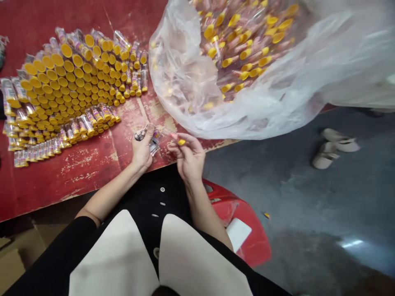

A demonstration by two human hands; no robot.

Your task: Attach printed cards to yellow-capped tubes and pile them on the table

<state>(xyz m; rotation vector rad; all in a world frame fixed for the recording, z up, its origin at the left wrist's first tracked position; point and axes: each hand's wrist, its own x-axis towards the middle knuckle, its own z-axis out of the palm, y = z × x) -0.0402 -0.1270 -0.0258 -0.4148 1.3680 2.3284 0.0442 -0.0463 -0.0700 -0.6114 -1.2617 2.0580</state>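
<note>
My left hand (142, 149) is closed around a small clear tube (154, 140) with a printed label, at the near edge of the red table (77, 168). Close beside it, my right hand (189, 158) pinches a yellow cap (181, 142) between thumb and fingers, a little apart from the tube. A large stack of capped tubes (70, 88), yellow ends facing me, lies on the table to the left. Behind my hands a big clear plastic bag (277, 82) holds many more yellow-capped tubes.
The table's paint is worn and scratched near its front edge. A red stool (247, 230) sits under me on the grey floor. A pair of pale sandals (335, 146) lies on the floor to the right. A cardboard box (15, 255) is at lower left.
</note>
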